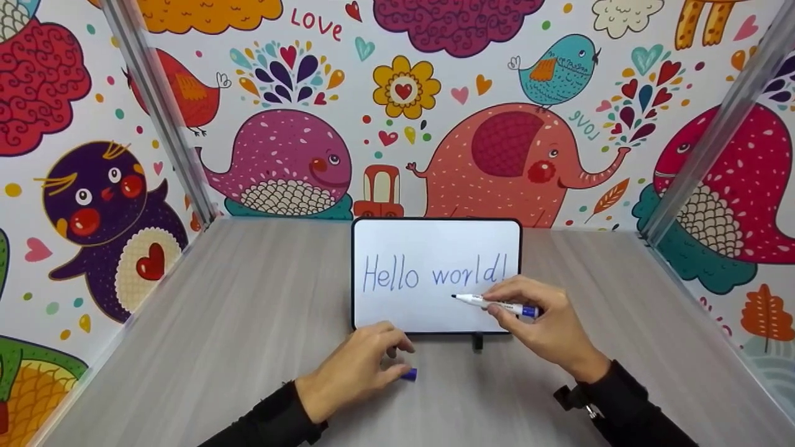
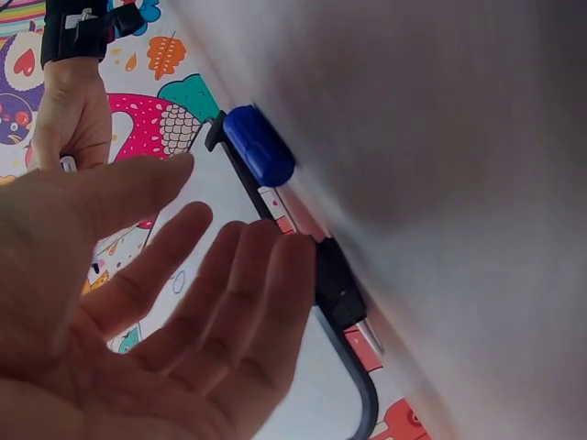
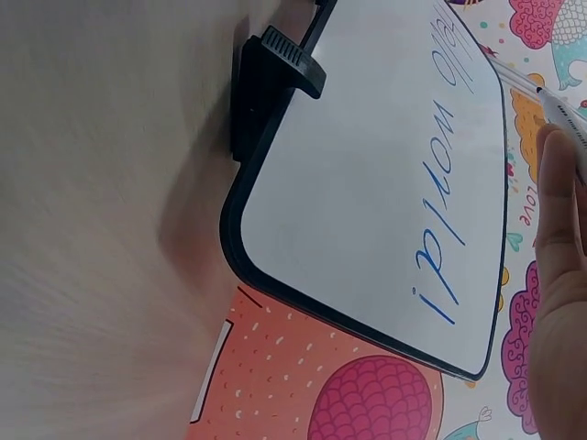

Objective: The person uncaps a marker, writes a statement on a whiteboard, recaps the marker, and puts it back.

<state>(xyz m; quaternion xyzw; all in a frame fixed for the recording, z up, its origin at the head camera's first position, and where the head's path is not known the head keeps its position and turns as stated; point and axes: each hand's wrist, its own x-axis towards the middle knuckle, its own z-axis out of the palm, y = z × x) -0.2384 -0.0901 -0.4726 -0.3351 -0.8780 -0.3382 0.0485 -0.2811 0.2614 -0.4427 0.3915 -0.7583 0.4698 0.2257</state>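
A small whiteboard (image 1: 410,313) with a black frame stands on the table, with "Hello world!" written on it in blue. My right hand (image 1: 556,320) pinches a white whiteboard marker (image 1: 472,300) in front of the board's lower right part. The marker's tip is uncapped and points left; its rear end is blue. Below the board, my left hand (image 1: 357,366) hovers or rests near the tabletop with relaxed, slightly bent fingers. Just beside its thumb lies a blue marker cap (image 1: 410,374). In the left wrist view, a gap shows between the fingers and the cap (image 2: 259,147).
Black stand feet (image 1: 477,341) hold the board at its lower edge. The grey wood-grain table (image 1: 267,279) spreads around it. Walls printed with cartoon animals (image 1: 286,161) enclose the back and both sides, with metal posts (image 1: 168,118) at the corners.
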